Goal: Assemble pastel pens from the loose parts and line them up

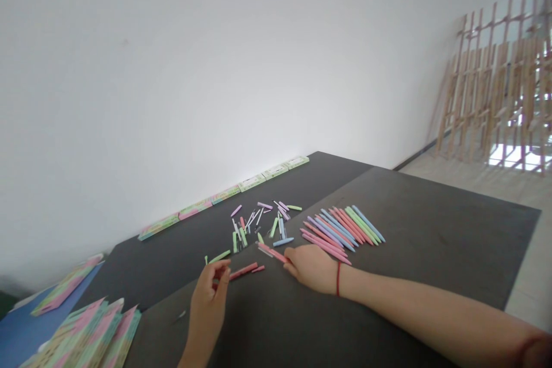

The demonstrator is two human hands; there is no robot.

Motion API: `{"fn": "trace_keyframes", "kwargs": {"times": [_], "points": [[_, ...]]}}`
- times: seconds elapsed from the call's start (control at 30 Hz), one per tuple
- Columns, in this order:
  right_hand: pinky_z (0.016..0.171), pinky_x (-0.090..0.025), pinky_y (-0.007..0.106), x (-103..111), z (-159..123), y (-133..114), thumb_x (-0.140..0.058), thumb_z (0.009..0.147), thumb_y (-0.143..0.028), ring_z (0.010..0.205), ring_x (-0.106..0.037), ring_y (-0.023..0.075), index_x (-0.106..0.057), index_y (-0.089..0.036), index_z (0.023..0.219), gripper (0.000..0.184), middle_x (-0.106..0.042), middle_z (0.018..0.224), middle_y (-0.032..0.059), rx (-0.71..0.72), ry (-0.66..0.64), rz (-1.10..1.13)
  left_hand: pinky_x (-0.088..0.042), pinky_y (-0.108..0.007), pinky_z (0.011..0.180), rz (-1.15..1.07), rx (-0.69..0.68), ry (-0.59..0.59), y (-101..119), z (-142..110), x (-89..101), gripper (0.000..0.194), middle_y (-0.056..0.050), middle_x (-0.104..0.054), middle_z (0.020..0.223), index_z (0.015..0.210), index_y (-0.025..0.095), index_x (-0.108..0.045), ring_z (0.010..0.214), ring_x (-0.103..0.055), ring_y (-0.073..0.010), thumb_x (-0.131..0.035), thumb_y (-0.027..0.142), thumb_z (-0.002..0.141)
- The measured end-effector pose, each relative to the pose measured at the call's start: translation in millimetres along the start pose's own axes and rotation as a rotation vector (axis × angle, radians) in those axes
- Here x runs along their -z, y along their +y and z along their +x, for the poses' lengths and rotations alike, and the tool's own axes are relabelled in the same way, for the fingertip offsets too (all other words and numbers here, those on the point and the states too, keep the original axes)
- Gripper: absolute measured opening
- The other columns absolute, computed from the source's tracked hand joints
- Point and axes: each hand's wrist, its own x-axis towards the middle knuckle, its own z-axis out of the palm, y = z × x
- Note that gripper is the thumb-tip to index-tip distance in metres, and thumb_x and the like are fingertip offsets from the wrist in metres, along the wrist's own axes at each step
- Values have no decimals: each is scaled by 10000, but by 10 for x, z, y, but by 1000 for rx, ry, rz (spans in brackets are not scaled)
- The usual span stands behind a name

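My left hand (209,293) is curled, thumb and fingers bent together around the near end of a red pen barrel (244,271). A short red pen piece (258,269) lies by that barrel's far end. Closed on a pinkish-red pen part (280,255) is my right hand (313,267), with a thin clear-and-red piece (265,249) at its tip. Beyond both hands, loose pen parts are scattered: green barrels (273,227), purple pieces (236,210), white refills (259,217) and a blue piece (283,241). Right of them lies a row of pastel pens (340,227).
Flat printed packs (226,194) line the dark table (431,230) along the wall. More packs (99,333) are stacked at the front left, near one pack on a blue surface (17,322). Wooden racks (495,80) stand on the floor at the right.
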Motion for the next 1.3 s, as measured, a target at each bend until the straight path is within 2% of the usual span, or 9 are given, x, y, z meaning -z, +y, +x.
{"fn": "trace_keyframes", "kwargs": {"times": [0.13, 0.33, 0.47, 0.57, 0.77, 0.9, 1.07, 1.17, 1.3], "points": [[564, -416, 289, -54, -45, 220, -435, 882, -204, 707, -656, 241, -602, -104, 965, 211, -664, 797, 148, -47, -42, -163, -449, -380, 768, 94, -100, -76, -109, -3, -68, 162, -33, -640, 880, 851, 239, -645, 822, -589, -242, -556, 361, 793], [591, -433, 297, -128, -106, 413, -362, 875, -93, 737, -663, 228, -644, -158, 1045, 336, -675, 798, 130, -128, -67, -253, -436, -402, 849, 186, -228, -168, -81, -81, -187, 164, -34, -643, 934, 927, 269, -652, 929, -579, -250, -521, 292, 832], [592, -438, 296, -142, -86, 445, -401, 869, -131, 754, -666, 235, -683, -130, 923, 287, -678, 777, 152, -206, -57, -265, -453, -389, 851, 326, -333, -243, -113, -100, -214, 272, -28, -634, 999, 1101, 310, -608, 955, -583, -230, -463, 271, 874], [587, -440, 293, -135, -74, 444, -447, 867, -185, 739, -665, 239, -670, -113, 900, 237, -681, 778, 159, -232, -45, -271, -477, -379, 834, 403, -386, -245, -192, -99, -237, 264, -43, -636, 1019, 1098, 283, -596, 956, -596, -228, -439, 266, 886], [613, -448, 281, -131, -63, 465, -415, 884, -148, 770, -663, 235, -582, -98, 1019, 220, -680, 856, 164, -243, -7, -298, -478, -391, 875, 387, -424, -277, -256, -101, -278, 236, -44, -648, 1108, 1080, 278, -579, 988, -602, -226, -433, 257, 895], [584, -457, 302, -128, -53, 508, -334, 875, -38, 737, -671, 255, -558, -102, 1045, 288, -682, 815, 159, -265, -7, -320, -476, -391, 896, 383, -415, -335, -226, -96, -278, 233, -41, -637, 1163, 1076, 270, -579, 1024, -595, -215, -420, 262, 905], [557, -470, 327, -84, -43, 527, -312, 878, -33, 688, -675, 278, -556, -77, 1009, 280, -675, 752, 174, -289, -4, -322, -476, -403, 909, 376, -403, -354, -223, -92, -282, 254, -41, -632, 1182, 1097, 275, -581, 1038, -594, -214, -415, 259, 906], [570, -473, 314, -67, -8, 456, -308, 899, -60, 709, -676, 265, -552, -75, 979, 257, -671, 755, 178, -248, 6, -301, -471, -408, 922, 370, -406, -355, -211, -93, -283, 264, -41, -624, 1197, 1111, 281, -577, 1053, -589, -216, -415, 255, 904], [623, -475, 295, -84, 113, 216, -343, 882, -46, 799, -668, 236, -542, -103, 985, 231, -667, 842, 170, -98, 30, -253, -477, -407, 913, 370, -405, -356, -194, -91, -286, 277, -42, -628, 1189, 1131, 291, -564, 1051, -591, -214, -413, 242, 904]]}}
